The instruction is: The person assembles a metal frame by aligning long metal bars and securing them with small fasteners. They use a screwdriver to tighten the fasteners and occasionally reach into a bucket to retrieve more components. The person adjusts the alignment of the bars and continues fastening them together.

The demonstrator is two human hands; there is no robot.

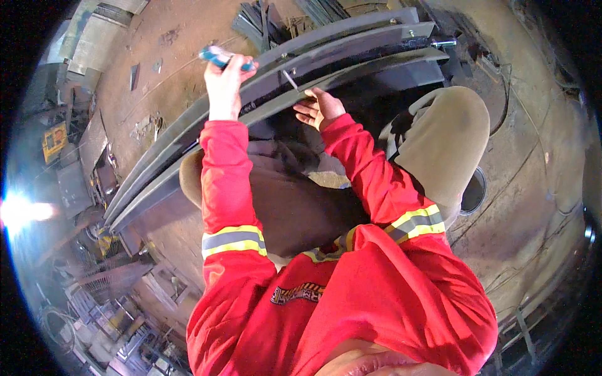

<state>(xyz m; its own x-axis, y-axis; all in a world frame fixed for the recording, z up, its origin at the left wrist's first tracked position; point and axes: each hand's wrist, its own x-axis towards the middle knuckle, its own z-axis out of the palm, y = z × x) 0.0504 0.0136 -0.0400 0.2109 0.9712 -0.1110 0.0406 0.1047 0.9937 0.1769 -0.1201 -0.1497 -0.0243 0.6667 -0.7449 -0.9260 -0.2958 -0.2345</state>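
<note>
My left hand (224, 81) is closed around a slim blue-and-white object (218, 56), perhaps a marker or tube, above the far side of several long dark metal bars. My right hand (321, 109) is at the near bar (376, 67), its fingers apart and loosely bent, with the thumb side by the bar's upper edge. Just beyond those fingertips a thin pale rod (290, 79) slants across the gap between the bars; I cannot tell whether it touches the hand. A shiny pin (444, 43) juts from the right end of the middle bar.
Dark metal strips (260, 26) are piled beyond the bars. A round dark container (473, 191) stands beside my right knee. Cables run over the floor at the right. Metal pieces clutter the lower left, and a bright light (22, 212) glares at the left.
</note>
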